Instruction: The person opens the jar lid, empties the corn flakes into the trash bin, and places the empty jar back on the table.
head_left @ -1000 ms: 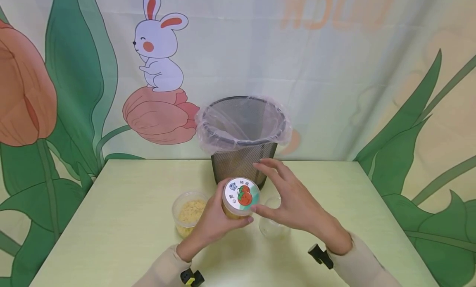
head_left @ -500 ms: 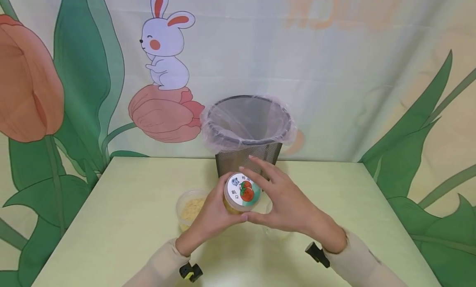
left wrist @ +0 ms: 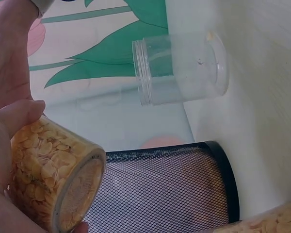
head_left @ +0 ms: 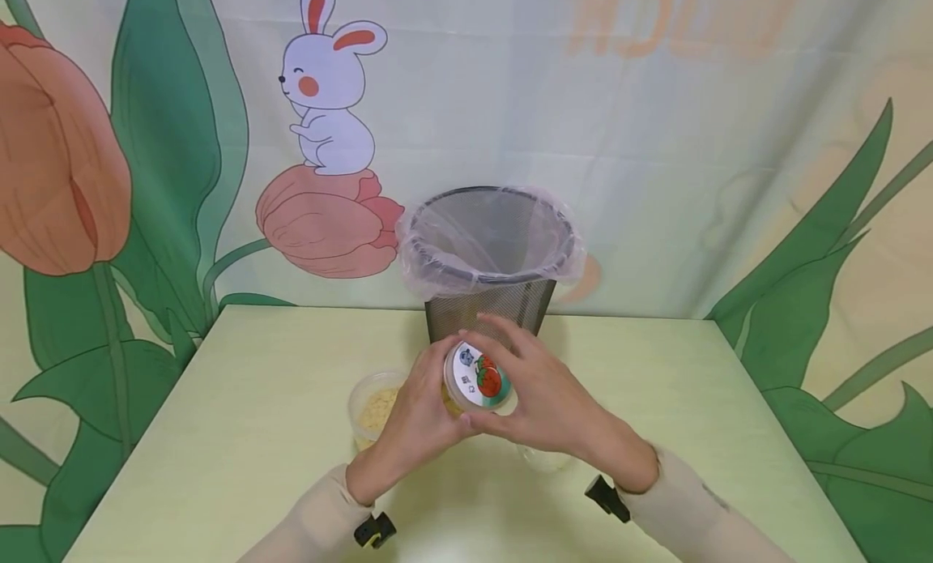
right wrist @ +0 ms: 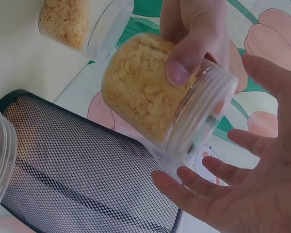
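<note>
My left hand [head_left: 417, 413] grips a clear plastic jar [right wrist: 138, 87] full of pale yellow flakes, held above the table and tilted. Its white lid [head_left: 474, 375], printed with red fruit, is on and faces up toward the head camera. My right hand [head_left: 543, 397] is spread around the lid's right side, thumb low and fingers above. In the right wrist view its fingers look apart from the lid. Behind my left hand stands an open tub [head_left: 377, 409] partly filled with similar flakes. A clear jar without a lid [left wrist: 172, 68] stands upright, mostly hidden by my right hand in the head view.
A black mesh bin [head_left: 488, 300] with a pinkish plastic liner [head_left: 430, 275] stands at the back of the pale table [head_left: 291, 433]. Behind it hangs a curtain [head_left: 656, 158] printed with tulips and a rabbit.
My right hand has moved left and closer around the lid. The left hand keeps its grip on the jar. The head view has shifted slightly.
</note>
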Motion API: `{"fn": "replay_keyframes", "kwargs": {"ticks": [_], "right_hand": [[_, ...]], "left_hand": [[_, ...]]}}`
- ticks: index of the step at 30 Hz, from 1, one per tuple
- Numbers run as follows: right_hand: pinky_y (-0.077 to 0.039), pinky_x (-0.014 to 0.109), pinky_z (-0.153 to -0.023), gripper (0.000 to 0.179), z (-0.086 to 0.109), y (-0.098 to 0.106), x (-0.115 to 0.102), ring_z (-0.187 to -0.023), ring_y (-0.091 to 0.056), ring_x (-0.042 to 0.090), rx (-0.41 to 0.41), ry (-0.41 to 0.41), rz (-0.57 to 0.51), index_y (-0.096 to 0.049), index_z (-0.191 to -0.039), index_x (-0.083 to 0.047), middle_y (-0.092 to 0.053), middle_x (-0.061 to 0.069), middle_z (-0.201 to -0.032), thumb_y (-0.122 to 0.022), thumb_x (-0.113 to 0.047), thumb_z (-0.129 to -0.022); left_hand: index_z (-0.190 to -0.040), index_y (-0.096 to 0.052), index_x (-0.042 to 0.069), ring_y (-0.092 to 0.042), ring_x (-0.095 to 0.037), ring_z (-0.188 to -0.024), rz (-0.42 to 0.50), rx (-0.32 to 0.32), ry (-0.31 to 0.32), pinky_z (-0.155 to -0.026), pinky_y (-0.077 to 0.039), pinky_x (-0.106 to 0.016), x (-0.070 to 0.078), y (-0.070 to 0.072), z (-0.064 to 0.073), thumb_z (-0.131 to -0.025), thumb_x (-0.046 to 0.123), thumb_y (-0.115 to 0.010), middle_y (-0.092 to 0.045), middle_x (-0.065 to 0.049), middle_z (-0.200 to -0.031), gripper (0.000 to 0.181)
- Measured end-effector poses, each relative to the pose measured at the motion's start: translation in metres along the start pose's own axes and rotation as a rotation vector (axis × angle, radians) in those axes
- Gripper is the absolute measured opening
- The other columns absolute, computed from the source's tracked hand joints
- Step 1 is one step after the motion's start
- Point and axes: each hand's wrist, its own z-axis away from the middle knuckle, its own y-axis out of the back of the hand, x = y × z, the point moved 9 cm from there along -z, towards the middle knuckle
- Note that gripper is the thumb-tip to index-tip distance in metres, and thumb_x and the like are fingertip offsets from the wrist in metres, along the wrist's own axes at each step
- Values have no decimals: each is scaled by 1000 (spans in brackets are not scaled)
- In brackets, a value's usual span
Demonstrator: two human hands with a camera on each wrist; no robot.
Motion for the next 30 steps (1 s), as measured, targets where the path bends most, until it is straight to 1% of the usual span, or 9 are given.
{"fn": "replay_keyframes", "kwargs": {"ticks": [5, 8, 11, 14, 18, 21, 24, 27, 30], "right_hand": [[-52, 48, -97, 80, -1, -2, -1, -131, -50, 28, 26, 7, 5, -46, -144, -24, -43, 8, -149, -79, -51, -77], [-52, 46, -96, 76, -2, -3, -3, -127, -53, 26, 47, 19, 11, -49, -142, -24, -49, 8, -143, -80, -49, -77], [-52, 44, -96, 74, -2, -4, -4, -123, -54, 25, 63, 29, 14, -51, -141, -24, -52, 8, -139, -81, -45, -77], [-52, 43, -95, 72, -2, -3, -4, -120, -56, 25, 80, 39, 10, -54, -139, -23, -55, 9, -135, -83, -41, -76], [-54, 42, -92, 69, -1, -2, -5, -117, -58, 26, 89, 54, 11, -58, -135, -21, -56, 9, -133, -85, -38, -74], [-55, 41, -91, 68, 0, -3, -4, -116, -59, 26, 82, 62, 12, -60, -133, -20, -57, 9, -132, -86, -38, -73], [-55, 41, -91, 68, 0, -3, -3, -114, -59, 25, 77, 75, 10, -62, -131, -18, -58, 9, -130, -87, -38, -72], [-55, 41, -90, 67, 1, -2, -4, -112, -60, 24, 82, 96, 13, -63, -129, -17, -59, 8, -127, -87, -37, -70], [-55, 41, -90, 64, 2, -1, -5, -111, -60, 25, 87, 113, 20, -65, -126, -17, -59, 8, -127, -87, -38, -70]], "left_hand": [[-141, -40, 6, -52, -22, -121, -69, 34, -34, -101, -49, -40, 3, 3, 0, -64, 29, -90, -53, -10, -134, 95], [-138, -42, 4, -53, -23, -118, -124, 56, -71, -100, -49, -40, 7, 5, 0, -65, 30, -89, -55, -10, -131, 91], [-135, -44, 3, -54, -24, -116, -166, 65, -102, -100, -48, -41, 11, 6, 0, -63, 28, -89, -57, -10, -127, 89], [-134, -45, 4, -55, -24, -116, -174, 53, -112, -102, -48, -42, 12, 6, 0, -61, 24, -89, -58, -10, -126, 88], [-134, -46, 5, -54, -24, -117, -159, 23, -96, -104, -46, -44, 12, 5, -1, -60, 21, -88, -58, -9, -126, 86], [-134, -46, 4, -53, -24, -118, -149, -2, -76, -103, -46, -44, 10, 3, 0, -61, 22, -88, -58, -10, -127, 86], [-134, -47, 4, -53, -24, -118, -151, -24, -72, -102, -47, -44, 9, 1, 0, -61, 25, -87, -58, -10, -128, 86], [-134, -47, 4, -53, -24, -117, -156, -41, -84, -101, -47, -44, 9, 0, 0, -62, 27, -88, -59, -10, -127, 86], [-134, -47, 4, -53, -23, -116, -161, -50, -105, -99, -48, -43, 11, 0, -1, -59, 28, -90, -59, -9, -126, 89]]}}
